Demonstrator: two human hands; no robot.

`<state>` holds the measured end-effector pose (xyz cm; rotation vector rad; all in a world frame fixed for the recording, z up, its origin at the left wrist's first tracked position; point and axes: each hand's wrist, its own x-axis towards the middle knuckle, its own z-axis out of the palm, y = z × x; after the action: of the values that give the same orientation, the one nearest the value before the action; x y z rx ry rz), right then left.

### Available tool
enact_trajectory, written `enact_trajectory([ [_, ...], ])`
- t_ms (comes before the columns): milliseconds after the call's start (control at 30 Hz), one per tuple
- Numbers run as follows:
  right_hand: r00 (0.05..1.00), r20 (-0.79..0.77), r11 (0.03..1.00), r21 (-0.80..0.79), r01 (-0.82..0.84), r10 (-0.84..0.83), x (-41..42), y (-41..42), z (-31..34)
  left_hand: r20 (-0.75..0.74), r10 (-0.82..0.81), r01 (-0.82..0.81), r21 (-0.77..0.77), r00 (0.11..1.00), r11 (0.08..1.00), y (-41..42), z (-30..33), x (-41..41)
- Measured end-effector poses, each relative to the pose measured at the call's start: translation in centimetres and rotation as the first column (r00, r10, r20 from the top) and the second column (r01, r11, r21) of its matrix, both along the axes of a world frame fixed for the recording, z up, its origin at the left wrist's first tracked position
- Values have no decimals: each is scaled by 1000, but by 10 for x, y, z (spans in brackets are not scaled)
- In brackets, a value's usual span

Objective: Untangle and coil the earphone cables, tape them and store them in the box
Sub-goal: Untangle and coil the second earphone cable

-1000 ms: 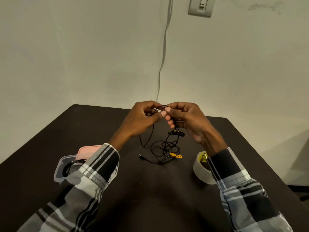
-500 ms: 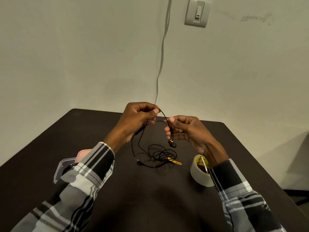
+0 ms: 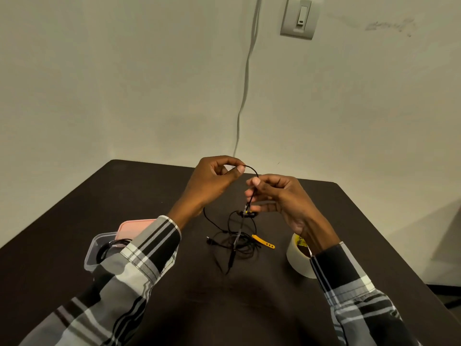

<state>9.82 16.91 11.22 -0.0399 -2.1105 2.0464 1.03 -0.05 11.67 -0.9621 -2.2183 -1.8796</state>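
- Fingers of the left hand (image 3: 212,182) pinched the thin black earphone cable (image 3: 251,168) between thumb and first finger.
- Fingers of the right hand (image 3: 282,196) pinched the same cable lower down, near a black earbud (image 3: 247,214).
- More of it lay in a messy pile on the dark brown table (image 3: 149,186), beside a yellow strap (image 3: 263,241).
- By the right sleeve stood a white tape roll (image 3: 295,258).
- Partly hidden under the left sleeve sat a clear plastic box (image 3: 96,250) and a pink lid (image 3: 132,227).

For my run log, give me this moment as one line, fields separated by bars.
stage: untangling | left hand: pinches earphone cable | right hand: pinches same cable | rest of cable: tangled on table | tape roll: untouched
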Motion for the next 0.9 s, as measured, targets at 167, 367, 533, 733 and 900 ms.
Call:
enact_trajectory([
  [167, 1000, 10, 1000, 23, 14, -14, 0, -1, -6, -229, 360, -392, -114, 904, 913, -1, -20, 3],
  [367, 999, -6, 999, 11, 53, -53, -3, -3, -11, -145, 383, -401, -130, 912, 907, -1, -41, 38],
  [533, 993, -44, 993, 47, 107, -105, -3, -10, -13, -35, 235, -237, -204, 971, 950, 6, -58, 53],
  [733, 989, -45, 990, 25, 140, -139, -2, -10, -13, 381, 63, -98, 74, 922, 992, 5, -54, 46],
  [900, 984, -39, 983, 62, 175, -173, 0, -12, -16, 564, 3, -158, 227, 825, 961, 7, -46, 47],
])
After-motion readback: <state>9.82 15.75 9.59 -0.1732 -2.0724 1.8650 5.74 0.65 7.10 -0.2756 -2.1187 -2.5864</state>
